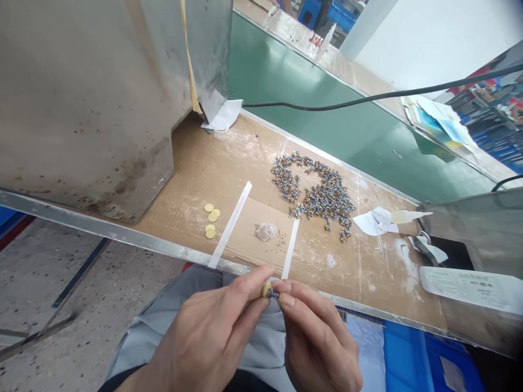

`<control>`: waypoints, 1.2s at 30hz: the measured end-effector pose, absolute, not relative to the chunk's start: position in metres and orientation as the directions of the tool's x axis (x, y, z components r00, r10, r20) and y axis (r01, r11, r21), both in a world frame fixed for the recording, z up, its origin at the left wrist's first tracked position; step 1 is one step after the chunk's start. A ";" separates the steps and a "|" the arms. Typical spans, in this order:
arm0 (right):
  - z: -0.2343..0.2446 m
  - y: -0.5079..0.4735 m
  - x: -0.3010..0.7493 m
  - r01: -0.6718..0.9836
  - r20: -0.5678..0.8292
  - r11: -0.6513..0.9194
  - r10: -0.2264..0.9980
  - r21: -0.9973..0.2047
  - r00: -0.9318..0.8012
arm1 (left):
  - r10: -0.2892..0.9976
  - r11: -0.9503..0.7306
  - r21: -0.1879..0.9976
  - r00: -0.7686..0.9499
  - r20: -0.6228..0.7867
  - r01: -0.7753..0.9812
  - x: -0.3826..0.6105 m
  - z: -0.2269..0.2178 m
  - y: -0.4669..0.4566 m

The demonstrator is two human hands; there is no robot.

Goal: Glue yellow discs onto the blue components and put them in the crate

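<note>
My left hand (214, 321) pinches a small round yellow disc (266, 289) between thumb and forefinger, just in front of the table's near edge. Against its face sits a small blue-grey part (273, 294), gripped by the thumb and fingertips of my right hand (321, 332). The two pieces appear to touch; the exact contact is partly hidden by fingers. On the cardboard-covered tabletop lie several more yellow discs (210, 231). A small clear dish (266, 232) stands between two white tape strips, with tiny specks beside it. Farther off spreads a pile of small blue and brass-coloured parts (322, 196).
A large stained metal housing (90, 98) rises on the left. At the right are a pale narrow-tipped bottle (408, 216), paper scraps (373, 222) and a labelled white bottle (469, 288). A black cable (327, 107) crosses before the green panel (294, 76). Blue bins (408, 354) stand below.
</note>
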State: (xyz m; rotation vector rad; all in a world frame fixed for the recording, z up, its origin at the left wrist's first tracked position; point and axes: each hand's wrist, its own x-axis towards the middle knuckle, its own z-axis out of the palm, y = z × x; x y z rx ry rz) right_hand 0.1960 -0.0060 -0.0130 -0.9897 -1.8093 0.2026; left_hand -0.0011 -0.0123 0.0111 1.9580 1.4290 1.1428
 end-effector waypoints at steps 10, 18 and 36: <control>0.001 -0.015 0.197 0.599 0.699 0.628 0.699 -0.497 -0.152 | 0.986 -0.165 0.929 0.088 0.143 0.331 -0.010 0.009 -0.011; -0.007 -0.016 0.195 0.630 0.740 0.639 0.656 -0.442 -0.146 | 0.977 -0.209 0.892 0.119 0.176 0.401 -0.008 0.013 -0.015; -0.004 -0.011 0.188 0.542 0.713 0.638 0.694 -0.547 -0.097 | 0.958 0.265 0.963 0.099 -0.269 0.048 -0.004 0.019 -0.007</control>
